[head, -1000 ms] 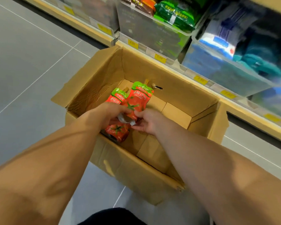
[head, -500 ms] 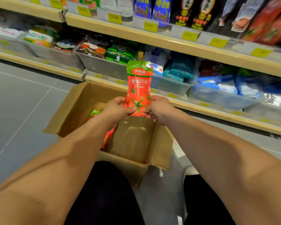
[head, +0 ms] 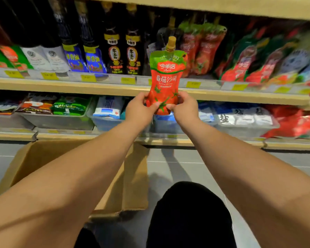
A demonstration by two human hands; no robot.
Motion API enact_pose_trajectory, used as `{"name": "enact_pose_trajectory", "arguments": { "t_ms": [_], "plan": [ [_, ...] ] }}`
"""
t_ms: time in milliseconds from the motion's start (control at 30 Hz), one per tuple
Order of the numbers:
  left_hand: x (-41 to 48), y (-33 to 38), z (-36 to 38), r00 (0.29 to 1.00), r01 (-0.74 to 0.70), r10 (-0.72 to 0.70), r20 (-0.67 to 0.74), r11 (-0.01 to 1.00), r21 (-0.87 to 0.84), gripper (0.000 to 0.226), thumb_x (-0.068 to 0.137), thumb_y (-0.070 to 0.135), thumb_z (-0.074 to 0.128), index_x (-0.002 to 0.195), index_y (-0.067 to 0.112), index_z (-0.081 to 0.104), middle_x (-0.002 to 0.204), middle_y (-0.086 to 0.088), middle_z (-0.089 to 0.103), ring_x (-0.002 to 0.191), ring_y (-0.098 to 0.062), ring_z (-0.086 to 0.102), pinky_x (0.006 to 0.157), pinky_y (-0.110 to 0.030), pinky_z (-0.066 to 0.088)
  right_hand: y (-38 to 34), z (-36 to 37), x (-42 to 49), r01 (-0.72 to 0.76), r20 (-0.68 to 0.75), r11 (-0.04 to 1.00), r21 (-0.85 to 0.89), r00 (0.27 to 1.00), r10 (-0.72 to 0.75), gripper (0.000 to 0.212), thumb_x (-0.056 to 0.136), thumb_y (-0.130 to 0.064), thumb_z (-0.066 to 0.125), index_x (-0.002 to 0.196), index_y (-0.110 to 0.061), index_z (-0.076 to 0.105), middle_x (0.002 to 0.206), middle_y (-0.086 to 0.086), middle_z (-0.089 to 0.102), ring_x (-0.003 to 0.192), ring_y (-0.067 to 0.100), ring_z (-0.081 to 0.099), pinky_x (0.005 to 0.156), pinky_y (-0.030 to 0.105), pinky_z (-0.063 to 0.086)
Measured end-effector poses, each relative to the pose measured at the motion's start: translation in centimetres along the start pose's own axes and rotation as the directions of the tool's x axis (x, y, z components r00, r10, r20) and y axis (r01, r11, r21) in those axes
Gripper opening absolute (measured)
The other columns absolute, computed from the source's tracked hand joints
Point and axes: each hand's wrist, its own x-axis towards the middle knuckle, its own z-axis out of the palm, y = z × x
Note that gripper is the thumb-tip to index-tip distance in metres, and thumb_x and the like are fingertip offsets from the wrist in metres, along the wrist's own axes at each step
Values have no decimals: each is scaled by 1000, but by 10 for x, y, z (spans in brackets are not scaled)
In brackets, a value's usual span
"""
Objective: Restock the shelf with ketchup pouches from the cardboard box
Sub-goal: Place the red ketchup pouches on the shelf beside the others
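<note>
The ketchup pouch (head: 166,77) stands upright before the shelf (head: 97,87) edge, cap up, its lower corners pinched between the curled fingers (head: 145,96) of the left hand (head: 140,110) and the right hand (head: 183,108). Its base hides behind the thumbs (head: 155,105), the left forearm (head: 79,176) covers much of the cardboard box (head: 34,158), and goods (head: 276,65) at right blur.

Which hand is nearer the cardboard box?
Left. The left hand grips the ketchup pouch on the side toward the cardboard box; the right hand grips the opposite side, farther away.

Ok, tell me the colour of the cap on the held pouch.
Tan, yellowish-brown; the cap tops the red-and-green ketchup pouch, clearest in the head view.
</note>
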Motion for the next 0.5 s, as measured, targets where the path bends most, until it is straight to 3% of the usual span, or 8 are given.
{"name": "enact_pose_trajectory", "arguments": {
  "t_ms": [133,200,267,333,433,500],
  "plan": [
    [23,41,45,998,-59,59,4,998,-30,40,82,34,67,117,17,57,99,2,64,88,-15,59,78,-26,45,-5,-44,35,105,-123,992,-65,986,-112,31,80,-9,66,109,-19,64,87,-7,63,82,13,57,73,26,43],
    [35,59,66,996,-87,87,-2,995,-37,41,82,34,66,118,18,57,104,0,66,90,-16,60,80,-28,46,-6,-65,53,139,-170,985,-101,973,-155,32,82,-12,63,113,-19,63,93,-5,64,83,12,54,73,24,41],
    [47,73,85,993,-119,119,-7,991,-57,37,82,33,67,115,19,57,101,1,68,86,-15,63,77,-27,48,-7,-82,71,165,-192,978,-131,963,-188,34,85,-13,59,118,-19,61,103,-2,67,85,9,54,70,15,42],
    [60,85,102,991,-135,134,-23,988,-77,33,81,32,68,110,19,58,86,7,66,73,-6,61,64,-14,44,-8,-96,88,187,-218,972,-145,952,-216,37,87,-8,53,122,-19,59,109,-2,67,86,6,57,63,3,40],
    [80,97,126,991,-137,136,-17,989,-59,36,82,32,67,113,17,56,72,10,55,58,2,49,53,-2,35,-6,-111,115,190,-230,967,-172,946,-227,46,87,0,44,128,-18,55,117,0,65,96,10,59,70,9,41],
    [92,101,137,991,-133,133,-5,991,-18,37,83,33,66,115,16,56,82,6,61,65,0,53,61,-7,40,-3,-117,131,184,-227,961,-208,946,-231,43,88,-1,43,126,-18,56,110,-2,67,88,8,57,60,6,38]
  ]
}}
